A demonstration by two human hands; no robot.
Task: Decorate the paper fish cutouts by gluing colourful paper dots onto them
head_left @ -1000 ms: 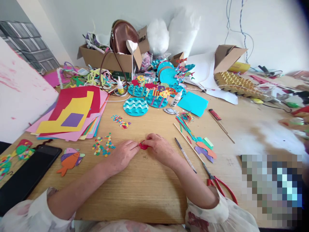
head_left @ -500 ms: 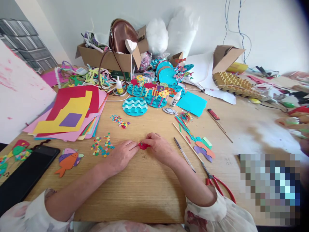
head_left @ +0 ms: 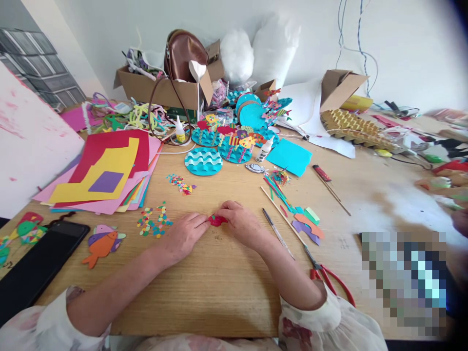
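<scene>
A small red paper cut-out (head_left: 217,221) with a bit of green at its upper left lies on the wooden table between my hands. My left hand (head_left: 185,236) rests low, its fingers together and their tips pinning the left end of the cut-out. With bent fingers closed at its right and upper edge, my right hand (head_left: 239,223) grips the same piece. Fingers cover part of it, so its full outline is hidden. Colourful paper dots (head_left: 155,219) lie left of my left hand. Beside my right forearm is a pen (head_left: 278,233).
Scissors with red handles (head_left: 329,282) and a thin wooden stick (head_left: 281,214) lie at right. Paper fish (head_left: 101,246) and a black phone (head_left: 47,263) are at left, near stacked coloured sheets (head_left: 69,195). Behind stand wavy blue discs (head_left: 203,168) and a glue bottle (head_left: 264,150).
The view has shifted very slightly. Both hands stay at the red cut-out in nearly the same pose.
</scene>
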